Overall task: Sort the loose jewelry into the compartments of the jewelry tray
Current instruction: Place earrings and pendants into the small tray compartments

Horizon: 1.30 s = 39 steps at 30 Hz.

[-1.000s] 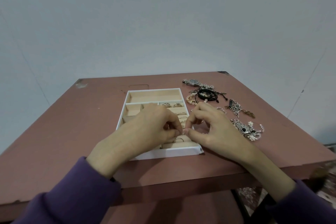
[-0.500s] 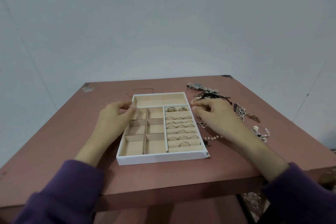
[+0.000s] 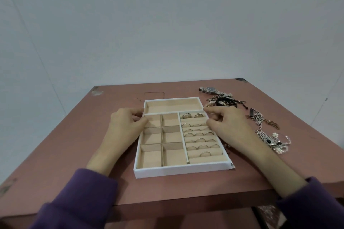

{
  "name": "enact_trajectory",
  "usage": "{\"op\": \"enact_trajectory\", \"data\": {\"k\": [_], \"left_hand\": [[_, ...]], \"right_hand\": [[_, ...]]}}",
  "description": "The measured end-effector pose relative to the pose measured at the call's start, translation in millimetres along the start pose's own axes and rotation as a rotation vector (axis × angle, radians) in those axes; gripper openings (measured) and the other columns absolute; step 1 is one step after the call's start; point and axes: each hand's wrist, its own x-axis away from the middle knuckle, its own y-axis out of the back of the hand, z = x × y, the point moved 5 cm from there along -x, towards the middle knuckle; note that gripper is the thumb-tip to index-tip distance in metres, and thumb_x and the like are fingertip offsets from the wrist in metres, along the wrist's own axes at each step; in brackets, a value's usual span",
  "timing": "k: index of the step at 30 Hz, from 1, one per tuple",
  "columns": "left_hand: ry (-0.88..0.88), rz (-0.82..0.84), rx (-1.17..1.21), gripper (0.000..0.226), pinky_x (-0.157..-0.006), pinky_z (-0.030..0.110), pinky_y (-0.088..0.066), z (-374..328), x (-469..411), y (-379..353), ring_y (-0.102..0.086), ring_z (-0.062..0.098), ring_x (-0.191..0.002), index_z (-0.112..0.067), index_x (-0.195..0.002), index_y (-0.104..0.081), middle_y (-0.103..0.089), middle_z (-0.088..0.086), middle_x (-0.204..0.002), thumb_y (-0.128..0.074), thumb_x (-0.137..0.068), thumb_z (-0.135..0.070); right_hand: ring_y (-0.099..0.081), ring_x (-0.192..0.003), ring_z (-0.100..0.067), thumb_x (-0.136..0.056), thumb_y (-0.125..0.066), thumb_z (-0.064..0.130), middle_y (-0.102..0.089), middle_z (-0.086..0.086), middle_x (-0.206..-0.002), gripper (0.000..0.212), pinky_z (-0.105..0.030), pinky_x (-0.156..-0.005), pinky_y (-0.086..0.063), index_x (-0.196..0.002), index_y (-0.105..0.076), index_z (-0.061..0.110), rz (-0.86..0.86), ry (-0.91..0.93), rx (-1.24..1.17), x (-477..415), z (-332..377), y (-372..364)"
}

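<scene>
Your left hand [image 3: 126, 124] grips the tray [image 3: 182, 170] by its left rim, thumb inside and fingers curled outside. Your right hand [image 3: 229, 126] curls over the tray's right rim, its thumb covering part of the upper rows of rings [image 3: 202, 147] in the tray's right column. Right of the tray, loose on the desk [image 3: 74, 135], lie a watch [image 3: 209, 89], black cords [image 3: 225, 101] just past your right hand's fingertips, a chain [image 3: 260, 119] and a beaded silver cluster [image 3: 275, 142].

tray [image 3: 178, 170]: 1 | hands [image 3: 128, 124] [image 3: 229, 126]: 2 | watch [image 3: 210, 89]: 1 | table [image 3: 74, 145]: 1
</scene>
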Motion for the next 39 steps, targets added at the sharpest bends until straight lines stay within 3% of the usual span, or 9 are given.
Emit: {"op": "enact_trajectory", "data": {"k": [6, 10, 13, 16, 21, 25, 30, 33, 39], "left_hand": [[0.012, -0.017, -0.03, 0.029, -0.06, -0.005, -0.036, 0.9, 1.1, -0.1, -0.053, -0.009, -0.065, -0.017, -0.109, -0.068, -0.061, -0.015, -0.068, -0.06, -0.081, -0.015], [-0.077, -0.112, -0.216, 0.032, -0.078, 0.021, -0.036, 6.2, -0.5, 0.1, -0.055, 0.021, -0.095, -0.019, -0.115, -0.063, -0.063, 0.004, -0.109, -0.057, -0.085, -0.028], [-0.155, -0.22, -0.282, 0.029, -0.088, 0.024, -0.029, 4.8, -2.5, 3.6, -0.043, 0.029, -0.111, -0.016, -0.112, -0.065, -0.059, 0.007, -0.119, -0.059, -0.085, -0.023], [-0.238, -0.223, -0.229, 0.024, -0.091, 0.031, -0.039, -1.8, -1.7, 3.0, -0.044, 0.027, -0.109, -0.018, -0.108, -0.067, -0.059, 0.004, -0.115, -0.06, -0.085, -0.021], [-0.307, -0.09, 0.063, 0.023, -0.08, 0.021, -0.043, -30.2, 9.8, -1.6, -0.051, 0.014, -0.102, -0.031, -0.098, -0.067, -0.062, -0.013, -0.101, -0.051, -0.083, -0.023], [-0.366, 0.015, 0.079, 0.025, -0.078, 0.01, -0.038, -55.4, 14.6, -11.3, -0.049, 0.009, -0.104, -0.036, -0.092, -0.067, -0.062, -0.014, -0.101, -0.048, -0.078, -0.028], [-0.419, 0.151, 0.02, 0.024, -0.082, 0.004, -0.031, -83.8, 19.7, -32.4, -0.044, 0.004, -0.106, -0.036, -0.09, -0.068, -0.062, -0.015, -0.104, -0.049, -0.077, -0.035], [-0.455, 0.189, 0.018, 0.015, -0.085, -0.001, -0.024, -97.9, 24.6, -41.5, -0.043, 0.004, -0.104, -0.038, -0.087, -0.067, -0.061, -0.013, -0.104, -0.058, -0.086, -0.027], [-0.463, 0.246, 0.023, 0.016, -0.083, -0.002, -0.022, -114.0, 31.0, -55.3, -0.043, 0.002, -0.102, -0.029, -0.096, -0.07, -0.062, -0.01, -0.107, -0.058, -0.087, -0.024]], "right_hand": [[-0.051, -0.064, -0.006, -0.08, -0.054, 0.01, -0.059, 0.0, -0.069, 0.042, -0.018, -0.063, -0.039, -0.12, -0.062, 0.021, 0.001, -0.01, 0.032, 3.7, 0.7, 1.4], [-0.055, -0.069, -0.006, -0.081, -0.055, 0.016, -0.062, 0.003, -0.072, 0.043, -0.029, -0.071, -0.045, -0.121, -0.056, 0.032, -0.025, 0.02, 0.061, 6.6, 1.9, 5.0], [-0.048, -0.06, -0.003, -0.083, -0.057, 0.015, -0.055, 0.009, -0.066, 0.036, -0.026, -0.067, -0.043, -0.117, -0.059, 0.028, -0.115, 0.019, -0.01, 3.3, -1.3, 14.6], [-0.047, -0.054, -0.002, -0.083, -0.058, 0.01, -0.056, 0.005, -0.067, 0.027, -0.014, -0.058, -0.038, -0.103, -0.064, 0.026, -0.153, -0.022, -0.112, -4.6, -8.8, 28.9], [-0.051, -0.061, -0.002, -0.082, -0.065, 0.014, -0.065, 0.004, -0.074, 0.014, -0.014, -0.057, -0.04, -0.082, -0.071, 0.027, 0.139, 0.043, -0.026, -4.2, -10.7, 54.6], [-0.051, -0.06, 0.004, -0.08, -0.068, 0.018, -0.067, 0.011, -0.072, 0.012, -0.01, -0.059, -0.037, -0.08, -0.074, 0.028, 0.406, 0.133, 0.058, 7.6, -9.7, 57.7], [-0.054, -0.074, -0.002, -0.074, -0.074, 0.034, -0.061, 0.012, -0.076, 0.016, -0.017, -0.068, -0.043, -0.09, -0.074, 0.031, 0.477, 0.247, 0.315, 17.6, -15.7, 51.8], [-0.056, -0.074, -0.005, -0.075, -0.072, 0.031, -0.061, 0.01, -0.071, 0.007, -0.025, -0.072, -0.045, -0.082, -0.074, 0.029, 0.464, 0.322, 0.385, 20.9, -16.8, 46.4], [-0.055, -0.061, 0.001, -0.08, -0.069, 0.016, -0.063, 0.007, -0.065, 0.005, -0.009, -0.058, -0.039, -0.08, -0.071, 0.012, 0.398, 0.215, 0.231, 24.1, -13.5, 60.0]]}}
